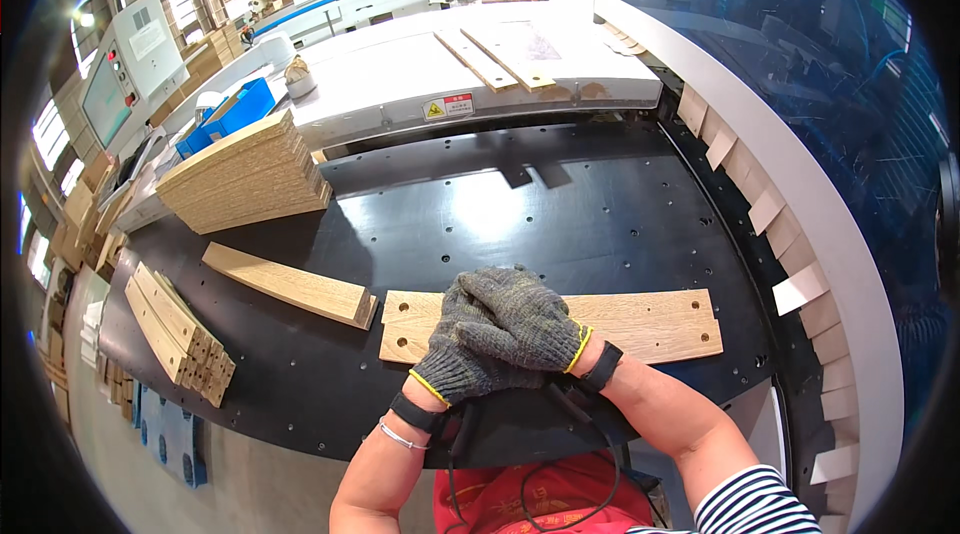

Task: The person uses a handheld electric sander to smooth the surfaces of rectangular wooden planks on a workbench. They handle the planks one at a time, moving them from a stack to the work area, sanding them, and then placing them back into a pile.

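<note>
My left hand (453, 352) and my right hand (520, 322), both in dark grey knitted gloves with yellow cuffs, are folded together. They are over the left half of a flat, light wooden board (650, 324). The right hand lies closed across the left, and much of the left hand's fingers is hidden. Whether the hands press on the board I cannot tell. Round holes show near both ends of the board, which lies flat on a black table (400, 424). Left of it is a slightly curved wooden piece (290, 284), its right end close to the board.
Stacked drilled wooden strips (180, 334) lie at the table's left. Behind them stands a tall pile of boards (245, 179), near a blue bin (240, 109). Two long strips (490, 59) rest on the white machine bed (370, 84). Pale flaps (800, 289) line the right side.
</note>
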The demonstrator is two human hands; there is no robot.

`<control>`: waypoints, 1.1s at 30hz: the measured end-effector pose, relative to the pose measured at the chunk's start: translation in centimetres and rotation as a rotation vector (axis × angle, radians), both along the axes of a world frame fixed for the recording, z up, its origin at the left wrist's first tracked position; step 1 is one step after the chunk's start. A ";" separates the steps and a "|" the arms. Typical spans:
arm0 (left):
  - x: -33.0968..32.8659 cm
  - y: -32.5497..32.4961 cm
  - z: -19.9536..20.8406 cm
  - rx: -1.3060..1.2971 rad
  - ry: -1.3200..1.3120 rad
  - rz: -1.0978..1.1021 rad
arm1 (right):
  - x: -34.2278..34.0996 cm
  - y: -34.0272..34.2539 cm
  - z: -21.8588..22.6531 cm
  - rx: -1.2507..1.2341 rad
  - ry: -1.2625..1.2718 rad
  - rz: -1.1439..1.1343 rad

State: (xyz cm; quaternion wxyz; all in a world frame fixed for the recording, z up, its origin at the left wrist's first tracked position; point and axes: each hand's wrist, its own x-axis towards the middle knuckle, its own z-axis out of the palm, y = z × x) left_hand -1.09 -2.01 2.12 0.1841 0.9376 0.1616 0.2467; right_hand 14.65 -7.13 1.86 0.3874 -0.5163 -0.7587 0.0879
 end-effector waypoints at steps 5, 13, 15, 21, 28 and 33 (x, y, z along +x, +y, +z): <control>-0.2 -0.2 0.1 0.015 0.035 0.009 | -0.1 0.3 -0.2 0.021 0.008 0.002; -0.2 -0.4 0.6 0.015 0.023 0.003 | 0.0 0.0 0.2 -0.004 -0.009 0.005; -0.2 0.0 -0.3 0.023 0.011 0.010 | -0.1 0.0 0.3 -0.011 -0.013 0.007; -0.4 -0.3 0.1 0.036 -0.010 0.031 | -0.1 0.1 0.2 -0.013 -0.007 0.012; -0.2 -0.1 0.0 -0.086 -0.013 -0.006 | -0.1 0.3 -0.3 0.042 -0.015 -0.010; -0.4 0.0 -0.2 0.010 0.031 0.007 | -0.1 0.2 -0.1 0.005 -0.014 0.003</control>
